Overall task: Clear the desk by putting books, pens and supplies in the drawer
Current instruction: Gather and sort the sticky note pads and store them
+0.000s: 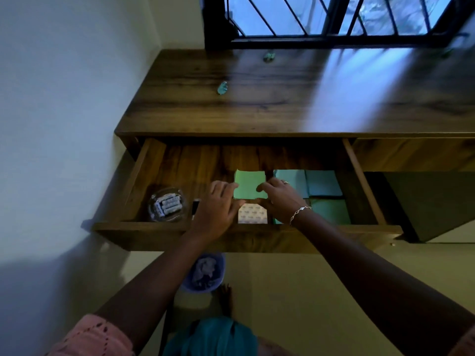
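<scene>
The wooden desk's drawer [246, 235] is pulled out below the desktop [257, 104]. Both of my hands reach into it and pinch a green pad of paper [248, 185]: my left hand [218, 204] on its left edge, my right hand [281, 199] on its right edge. Under the pad, near the drawer's front, lies a white patterned packet [252, 214]. Teal and green books [322, 187] lie flat in the drawer's right part. A clear glass dish with small white items [167, 204] sits at the drawer's left, a dark small object [195, 205] beside it.
Two small crumpled teal scraps [222, 87] [269, 57] lie on the desktop. A barred window [334, 19] is behind the desk and a white wall to the left. A bluish bin with crumpled paper [204, 272] stands on the floor under the drawer.
</scene>
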`<state>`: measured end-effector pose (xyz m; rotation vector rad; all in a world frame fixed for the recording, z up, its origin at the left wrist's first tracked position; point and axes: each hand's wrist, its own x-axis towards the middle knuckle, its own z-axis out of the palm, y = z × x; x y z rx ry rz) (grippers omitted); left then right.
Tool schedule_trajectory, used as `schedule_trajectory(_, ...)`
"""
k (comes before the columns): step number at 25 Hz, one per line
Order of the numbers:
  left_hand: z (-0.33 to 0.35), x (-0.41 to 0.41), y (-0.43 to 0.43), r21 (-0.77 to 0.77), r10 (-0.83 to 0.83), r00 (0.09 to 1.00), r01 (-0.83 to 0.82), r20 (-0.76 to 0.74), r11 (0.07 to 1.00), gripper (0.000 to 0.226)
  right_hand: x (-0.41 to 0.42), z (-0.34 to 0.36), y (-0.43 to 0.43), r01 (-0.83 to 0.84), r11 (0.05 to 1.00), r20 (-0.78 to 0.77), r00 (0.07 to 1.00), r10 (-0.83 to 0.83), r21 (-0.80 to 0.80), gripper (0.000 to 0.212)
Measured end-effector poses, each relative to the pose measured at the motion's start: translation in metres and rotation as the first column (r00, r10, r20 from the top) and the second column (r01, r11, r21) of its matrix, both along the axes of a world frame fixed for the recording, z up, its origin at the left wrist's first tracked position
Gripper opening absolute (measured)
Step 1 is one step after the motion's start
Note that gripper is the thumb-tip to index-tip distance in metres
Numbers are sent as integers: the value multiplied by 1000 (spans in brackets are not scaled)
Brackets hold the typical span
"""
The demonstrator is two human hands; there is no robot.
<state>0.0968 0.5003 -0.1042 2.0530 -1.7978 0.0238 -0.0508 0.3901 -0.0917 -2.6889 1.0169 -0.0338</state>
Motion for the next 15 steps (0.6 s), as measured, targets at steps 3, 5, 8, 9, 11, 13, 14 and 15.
schedule_trajectory(3, -1, -6, 16, 11, 33, 997, -34, 75, 999, 45, -4, 2, 28, -103, 995, 12, 995, 103, -18, 62)
schedule_trajectory(5, -8, -8, 23, 34, 46, 993, -50, 113, 998, 44, -11, -7, 41, -171, 985, -58, 984, 169, -30, 76)
schedule_trajectory(8, -23, -5, 33, 118, -20, 986, 0, 167, 993, 64, -21, -28, 43, -225, 965, -155, 967, 203, -139, 81)
schedule_trajectory(9, -26, -4, 34, 151, -39, 980, 9, 196, 989, 72, -22, -32, 41, -223, 952, -136, 971, 197, -210, 82)
schedule_trajectory(11, -27, -2, 33, 193, -59, 974, 16, 217, 981, 79, -21, -38, 40, -209, 939, -114, 976, 185, -273, 84)
schedule_trajectory(13, -28, -1, 28, 228, -45, 975, -6, 217, 974, 76, -19, -44, 37, -208, 925, -77, 978, 193, -318, 79)
schedule_trajectory(14, -27, 0, 25, 244, -34, 974, -21, 222, 970, 73, -18, -47, 33, -216, 919, -64, 976, 207, -331, 77)
schedule_trajectory(15, -28, 1, 22, 258, -28, 972, -33, 232, 966, 73, -17, -48, 29, -225, 916, -66, 974, 215, -332, 76)
